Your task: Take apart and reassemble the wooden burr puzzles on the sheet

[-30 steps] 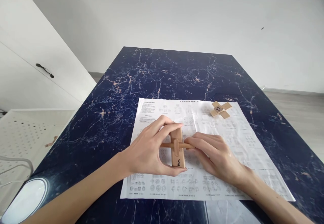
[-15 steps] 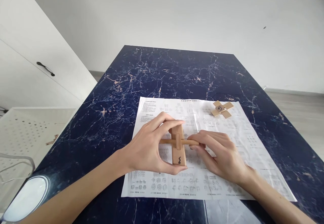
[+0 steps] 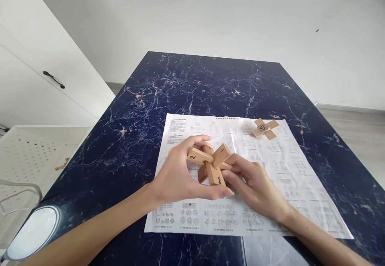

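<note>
Between my two hands is a wooden interlocking puzzle of crossed bars, with handwritten marks on the bars, held above a printed sheet. My left hand spans it, thumb at the near end of one bar and fingers at its far end. From the right side, my right hand pinches a bar between thumb and fingers. The printed instruction sheet lies under both hands, covered in small line drawings. At its upper right rests another wooden cross puzzle, also bearing a black mark.
The sheet lies on a dark blue marbled table. At the left stands a pale perforated surface with a small wooden piece on it. A white round object sits near the table's lower left edge. A white cabinet is beyond.
The puzzle in my hands has turned, so several marked bar faces now show where a flatter cross was seen. My right hand has shifted slightly left with its bar.
</note>
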Available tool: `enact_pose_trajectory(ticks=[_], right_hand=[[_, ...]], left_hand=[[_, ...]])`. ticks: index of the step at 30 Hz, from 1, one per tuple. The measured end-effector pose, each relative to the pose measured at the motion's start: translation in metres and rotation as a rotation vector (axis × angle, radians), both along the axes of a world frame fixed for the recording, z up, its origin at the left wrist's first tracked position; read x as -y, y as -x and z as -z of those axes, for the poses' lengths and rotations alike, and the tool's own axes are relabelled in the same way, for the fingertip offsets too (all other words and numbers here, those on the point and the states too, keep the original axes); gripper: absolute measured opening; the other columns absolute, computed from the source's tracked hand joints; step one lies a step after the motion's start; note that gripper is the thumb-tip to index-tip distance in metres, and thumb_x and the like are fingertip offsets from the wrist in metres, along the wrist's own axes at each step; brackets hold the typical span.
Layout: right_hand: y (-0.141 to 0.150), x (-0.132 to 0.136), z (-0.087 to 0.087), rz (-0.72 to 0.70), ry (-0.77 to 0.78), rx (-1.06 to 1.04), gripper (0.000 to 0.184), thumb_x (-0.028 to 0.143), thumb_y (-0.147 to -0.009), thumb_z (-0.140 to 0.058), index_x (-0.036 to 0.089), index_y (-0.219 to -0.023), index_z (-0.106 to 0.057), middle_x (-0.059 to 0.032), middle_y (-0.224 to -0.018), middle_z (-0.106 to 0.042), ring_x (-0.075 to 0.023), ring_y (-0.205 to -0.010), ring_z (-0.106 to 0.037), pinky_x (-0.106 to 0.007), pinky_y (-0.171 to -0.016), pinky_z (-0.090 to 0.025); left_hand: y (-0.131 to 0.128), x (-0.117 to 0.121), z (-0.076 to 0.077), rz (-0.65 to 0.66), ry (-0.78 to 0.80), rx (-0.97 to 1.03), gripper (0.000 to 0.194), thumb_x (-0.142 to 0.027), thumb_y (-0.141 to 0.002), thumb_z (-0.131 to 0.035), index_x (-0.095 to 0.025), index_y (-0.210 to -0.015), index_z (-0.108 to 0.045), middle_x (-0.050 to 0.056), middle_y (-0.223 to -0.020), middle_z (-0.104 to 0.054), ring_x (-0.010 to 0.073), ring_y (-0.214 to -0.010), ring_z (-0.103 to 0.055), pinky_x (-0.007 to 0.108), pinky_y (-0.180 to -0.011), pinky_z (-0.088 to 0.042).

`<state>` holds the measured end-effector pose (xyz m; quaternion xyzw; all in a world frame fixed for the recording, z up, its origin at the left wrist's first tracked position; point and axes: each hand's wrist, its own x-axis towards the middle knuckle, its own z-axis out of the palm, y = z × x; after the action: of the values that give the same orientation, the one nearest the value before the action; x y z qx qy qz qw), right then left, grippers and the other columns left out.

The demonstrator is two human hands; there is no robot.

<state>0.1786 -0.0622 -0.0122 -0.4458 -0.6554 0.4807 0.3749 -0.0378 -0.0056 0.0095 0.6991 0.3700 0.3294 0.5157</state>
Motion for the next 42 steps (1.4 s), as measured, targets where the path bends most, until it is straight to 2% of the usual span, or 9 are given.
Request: enact_pose_trajectory(ticks=[6,14,18,23,25,29,32,36,42], right_hand=[[0.002,0.002,0.002,0.006,0.102,-0.141,0.024,0.044,-0.11,-0.06,0.023,-0.099,-0.059,-0.0018,-0.075,-0.079,-0.0172,-0.063,-0.076,-0.028,-0.06,-0.062],[0.004,0.0,-0.001,-0.007,0.145,-0.21,0.028,0.047,-0.109,-0.062,0.022,-0.097,-0.06,-0.0038,-0.077,-0.08,-0.0177,-0.064,-0.076,-0.03,-0.06,-0.062],[0.002,-0.002,-0.007,-0.024,0.119,-0.24,0.027,0.043,-0.111,-0.061,0.021,-0.096,-0.059,-0.0022,-0.071,-0.077,-0.0163,-0.061,-0.075,-0.027,-0.057,-0.058],[-0.002,-0.004,-0.008,-0.045,0.206,-0.311,0.026,0.04,-0.11,-0.062,0.02,-0.094,-0.059,-0.0065,-0.083,-0.081,-0.0152,-0.062,-0.076,-0.027,-0.057,-0.056],[-0.004,-0.005,-0.006,-0.05,0.255,-0.364,0.026,0.04,-0.11,-0.062,0.021,-0.093,-0.059,-0.0051,-0.079,-0.08,-0.0158,-0.06,-0.075,-0.027,-0.056,-0.055],[-0.01,-0.007,-0.004,-0.054,0.342,-0.466,0.026,0.044,-0.108,-0.064,0.021,-0.095,-0.059,-0.0027,-0.072,-0.078,-0.0153,-0.051,-0.069,-0.028,-0.052,-0.053],[-0.012,-0.008,-0.005,-0.07,0.38,-0.5,0.026,0.044,-0.107,-0.064,0.02,-0.097,-0.062,-0.0011,-0.066,-0.074,-0.0137,-0.047,-0.063,-0.027,-0.051,-0.05],[-0.013,-0.007,-0.005,-0.168,0.413,-0.516,0.025,0.043,-0.107,-0.063,0.02,-0.098,-0.064,0.0002,-0.063,-0.072,-0.0132,-0.046,-0.06,-0.027,-0.051,-0.051],[-0.016,-0.008,-0.006,-0.274,0.374,-0.429,0.025,0.043,-0.11,-0.06,0.018,-0.105,-0.066,0.0038,-0.06,-0.065,-0.0105,-0.045,-0.053,-0.025,-0.047,-0.044]], left_hand=[[-0.003,0.008,0.005,-0.043,0.15,0.141,0.104,-0.043,-0.054,-0.105,-0.028,-0.14,-0.048,0.008,-0.124,-0.074,0.0329,-0.116,-0.074,0.054,-0.105,-0.059],[-0.005,0.01,0.003,-0.059,0.246,0.21,0.091,-0.039,-0.059,-0.103,-0.025,-0.135,-0.055,0.01,-0.129,-0.074,0.0312,-0.117,-0.074,0.051,-0.103,-0.062],[-0.004,0.004,-0.001,-0.092,0.26,0.204,0.086,-0.048,-0.063,-0.101,-0.024,-0.133,-0.058,0.009,-0.123,-0.076,0.0312,-0.115,-0.075,0.055,-0.11,-0.058],[-0.001,-0.003,0.005,-0.022,0.344,0.176,0.086,-0.062,-0.066,-0.096,-0.025,-0.134,-0.058,0.009,-0.119,-0.076,0.033,-0.114,-0.075,0.055,-0.103,-0.06],[0.002,-0.005,0.006,0.033,0.292,0.12,0.094,-0.06,-0.063,-0.099,-0.028,-0.14,-0.054,0.01,-0.125,-0.074,0.035,-0.12,-0.072,0.058,-0.106,-0.057],[0.007,-0.008,0.0,0.129,0.016,-0.001,0.119,-0.048,-0.052,-0.107,-0.034,-0.153,-0.045,0.014,-0.155,-0.055,0.0423,-0.144,-0.055,0.066,-0.117,-0.046],[0.009,-0.01,-0.005,0.211,-0.107,-0.005,0.126,-0.042,-0.053,-0.108,-0.035,-0.159,-0.039,0.014,-0.166,-0.045,0.0431,-0.148,-0.05,0.065,-0.119,-0.046],[0.009,-0.013,-0.004,0.259,-0.2,0.052,0.108,-0.036,-0.062,-0.103,-0.035,-0.155,-0.048,0.011,-0.155,-0.058,0.0373,-0.137,-0.061,0.058,-0.115,-0.051],[0.007,-0.011,-0.003,0.211,-0.286,0.069,0.098,-0.041,-0.058,-0.103,-0.032,-0.145,-0.06,0.009,-0.131,-0.071,0.0328,-0.116,-0.069,0.054,-0.105,-0.056]])
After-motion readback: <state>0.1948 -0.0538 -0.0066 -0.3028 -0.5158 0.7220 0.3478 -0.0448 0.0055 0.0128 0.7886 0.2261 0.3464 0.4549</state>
